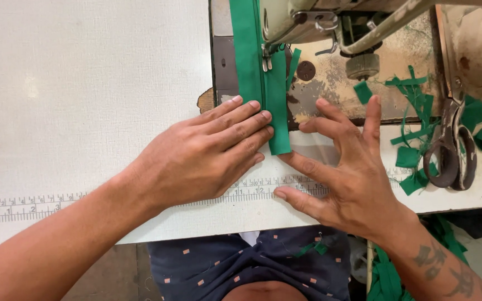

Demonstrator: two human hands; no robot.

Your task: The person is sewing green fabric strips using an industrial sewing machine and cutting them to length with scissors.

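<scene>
Feeding this green strip (277,111) under the sewing machine foot (266,58). My left hand (207,153) presses it flat, fingers straight; right hand (344,178) is spread open beside it, gripping nothing. Next I'd say guide it straight.

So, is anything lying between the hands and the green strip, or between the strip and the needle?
Nothing visible. The left hand lies flat on the green strip, the right hand rests beside it, and the strip already runs under the presser foot.
</scene>
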